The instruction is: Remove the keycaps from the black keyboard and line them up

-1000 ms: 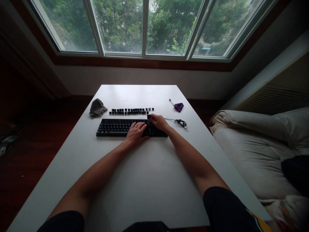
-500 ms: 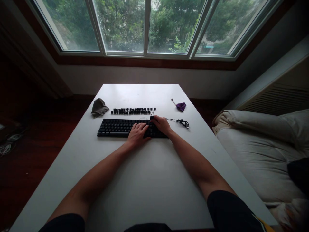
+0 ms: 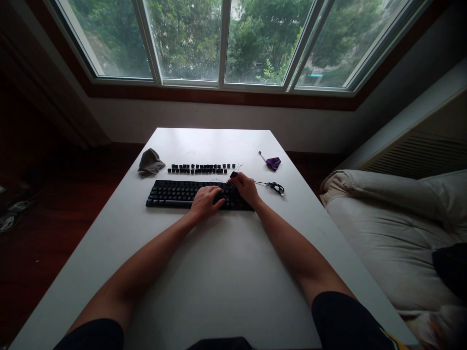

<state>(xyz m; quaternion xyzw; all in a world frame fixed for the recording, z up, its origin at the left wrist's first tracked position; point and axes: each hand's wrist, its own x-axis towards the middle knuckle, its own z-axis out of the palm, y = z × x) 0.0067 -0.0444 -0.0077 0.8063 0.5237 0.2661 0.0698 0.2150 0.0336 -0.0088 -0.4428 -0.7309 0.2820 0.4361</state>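
Note:
A black keyboard [image 3: 171, 192] lies across the white table. My left hand [image 3: 206, 200] rests on its middle right part, palm down, thumb apart from the fingers. Over the keyboard's right end, my right hand [image 3: 246, 187] pinches a keycap puller [image 3: 234, 174] by its black handle, with its thin wires pointing up and away from me. Behind the keyboard, loose black keycaps [image 3: 199, 170] stand in two rows. My right hand hides some of the keys beneath it.
A grey cloth [image 3: 150, 163] lies at the table's left edge. To the right are a purple cloth [image 3: 273, 163], a small stick-like brush [image 3: 261, 155] and a coiled USB cable [image 3: 276, 187]. A padded sofa [image 3: 379, 233] stands right of the table [image 3: 219, 277].
My right hand has tilted the keycap puller, so its wires lean further right. My left hand has drawn slightly left and its fingers have curled a little.

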